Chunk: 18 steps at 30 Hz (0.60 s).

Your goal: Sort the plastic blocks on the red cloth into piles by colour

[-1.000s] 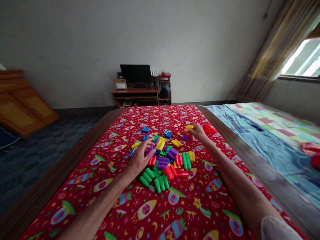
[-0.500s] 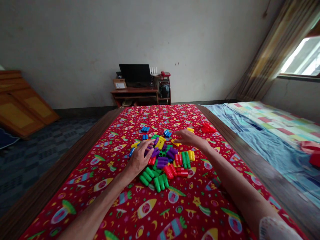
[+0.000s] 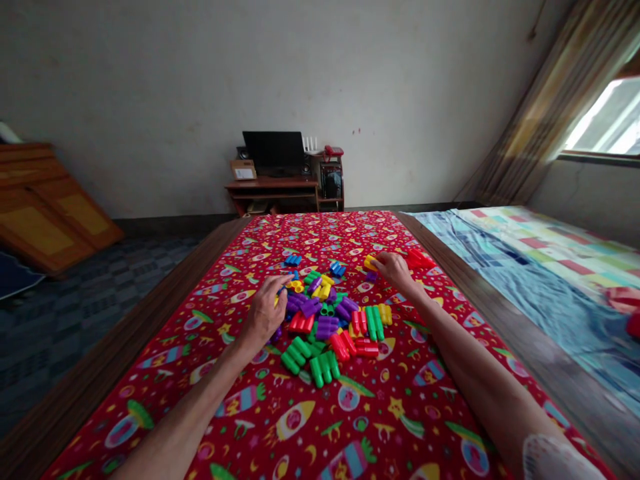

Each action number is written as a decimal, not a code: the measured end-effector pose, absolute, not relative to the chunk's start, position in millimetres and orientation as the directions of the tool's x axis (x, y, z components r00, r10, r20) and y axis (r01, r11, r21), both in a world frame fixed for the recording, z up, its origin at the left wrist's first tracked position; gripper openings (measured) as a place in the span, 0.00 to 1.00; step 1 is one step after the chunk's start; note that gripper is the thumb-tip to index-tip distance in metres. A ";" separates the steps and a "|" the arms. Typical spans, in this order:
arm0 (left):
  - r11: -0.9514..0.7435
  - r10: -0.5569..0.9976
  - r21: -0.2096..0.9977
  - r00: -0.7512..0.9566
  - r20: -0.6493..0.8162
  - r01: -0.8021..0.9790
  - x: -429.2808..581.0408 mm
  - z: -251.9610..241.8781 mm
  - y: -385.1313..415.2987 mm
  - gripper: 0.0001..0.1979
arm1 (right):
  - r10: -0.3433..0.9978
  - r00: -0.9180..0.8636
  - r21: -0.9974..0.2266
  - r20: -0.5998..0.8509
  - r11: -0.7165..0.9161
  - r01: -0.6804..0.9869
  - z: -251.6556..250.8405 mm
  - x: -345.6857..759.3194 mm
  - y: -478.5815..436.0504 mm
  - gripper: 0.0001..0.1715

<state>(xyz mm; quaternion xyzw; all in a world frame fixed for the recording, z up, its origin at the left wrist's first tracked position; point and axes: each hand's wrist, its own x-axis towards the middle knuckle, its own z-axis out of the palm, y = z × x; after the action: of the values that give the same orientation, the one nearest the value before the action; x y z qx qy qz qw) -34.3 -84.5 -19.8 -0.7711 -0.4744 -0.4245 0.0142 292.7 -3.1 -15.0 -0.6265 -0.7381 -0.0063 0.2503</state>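
Right hand [image 3: 394, 268]: over the far right of the layout, fingers closed, apparently pinching the near end of one yellow block [image 3: 370, 262]; block lying just beyond a purple block [image 3: 371, 275], apart from the mixed-colour pile [image 3: 327, 327]. Red blocks [image 3: 419, 259]: just right of that hand. Left hand [image 3: 265, 310]: curved over the left edge of the pile, yellow and purple pieces partly visible beneath; grip or mere contact, impossible to tell. Support: table [image 3: 143, 323] under printed red cloth [image 3: 240, 433]. Step in hand, as judged: positioning the yellow block outside the pile. Needed next, as judged: controlled fingers, without nudging the purple neighbour.
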 end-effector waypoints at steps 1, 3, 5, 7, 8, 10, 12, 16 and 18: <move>-0.530 0.724 0.393 0.161 0.671 0.751 -39.6 -22.6 -81.5 0.15 | 0.925 -0.033 -0.312 0.380 0.162 0.936 -18.2 293.6 -4.2 0.16; -0.473 0.750 0.442 0.084 0.656 0.762 -50.1 -29.2 -75.4 0.16 | 0.917 0.083 -0.319 0.390 0.050 0.946 -20.7 294.8 -6.6 0.15; -0.397 0.787 0.525 -0.015 0.617 0.752 -59.2 -36.4 -69.5 0.16 | 0.905 0.149 -0.323 0.398 -0.013 0.946 -16.6 295.3 -8.4 0.16; -0.322 0.821 0.628 -0.121 0.558 0.709 -66.2 -43.1 -64.1 0.17 | 0.907 0.142 -0.335 0.397 -0.001 0.942 -7.6 292.5 -10.1 0.15; -0.293 0.835 0.674 -0.162 0.526 0.678 -68.9 -46.1 -61.7 0.18 | 0.911 0.105 -0.346 0.400 0.044 0.937 -2.5 288.5 -11.3 0.15; -0.255 0.854 0.736 -0.211 0.476 0.627 -72.6 -51.3 -57.4 0.18 | 0.912 -0.040 -0.378 0.407 0.209 0.902 6.0 274.0 -15.5 0.13; -0.247 0.861 0.753 -0.219 0.459 0.610 -74.7 -55.6 -53.6 0.19 | 0.878 -0.258 -0.412 0.404 0.427 0.805 9.4 251.8 -22.2 0.13; -0.282 0.860 0.739 -0.180 0.478 0.612 -74.9 -60.7 -49.1 0.20 | 0.665 -0.666 -0.438 0.338 0.738 0.513 1.9 205.0 -38.5 0.12; -0.309 0.867 0.721 -0.128 0.481 0.620 -73.3 -60.5 -49.8 0.21 | 0.629 -0.709 -0.406 0.318 0.766 0.498 -3.6 191.3 -45.2 0.13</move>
<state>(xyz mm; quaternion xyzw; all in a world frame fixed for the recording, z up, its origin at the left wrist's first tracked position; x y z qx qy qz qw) -73.3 -49.8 -60.5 -0.6480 -0.5738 -0.4843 -0.1278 191.3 -45.2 -3.6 -0.3088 -0.9127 0.1469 0.2238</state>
